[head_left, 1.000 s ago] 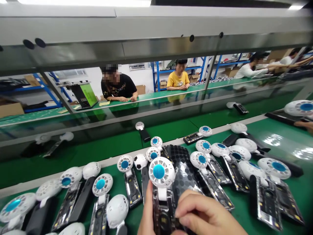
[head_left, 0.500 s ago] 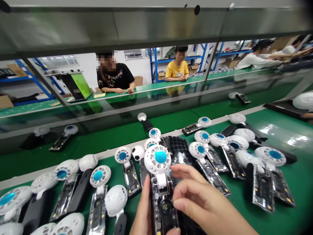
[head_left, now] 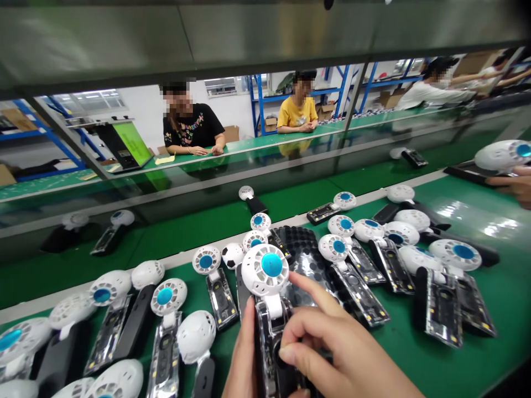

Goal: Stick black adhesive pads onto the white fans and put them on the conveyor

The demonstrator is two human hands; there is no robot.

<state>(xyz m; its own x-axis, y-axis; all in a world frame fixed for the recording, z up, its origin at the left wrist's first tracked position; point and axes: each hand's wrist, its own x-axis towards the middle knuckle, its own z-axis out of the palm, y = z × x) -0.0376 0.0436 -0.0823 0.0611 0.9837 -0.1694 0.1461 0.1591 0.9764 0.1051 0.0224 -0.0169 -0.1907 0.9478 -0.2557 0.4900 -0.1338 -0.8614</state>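
My left hand (head_left: 245,359) grips a small handheld fan (head_left: 269,301) from the left side; the fan has a white round head with a blue centre and a clear, dark body. My right hand (head_left: 332,348) rests on the fan's body from the right, thumb pressed on its front, index finger stretched toward a sheet of black round pads (head_left: 305,254) just behind. Both hands are low in the middle of the view, above the green bench (head_left: 448,365).
Several similar fans lie left (head_left: 166,320) and right (head_left: 443,287) of my hands. A green conveyor belt (head_left: 199,226) carrying a few fans runs behind. Two people sit across the line, a third at far right. Another person's hand (head_left: 514,185) holds a fan at the right edge.
The fan in my hands has come up slightly and my right thumb has slid onto its front. My index finger has stretched out. The view has tilted down a little.
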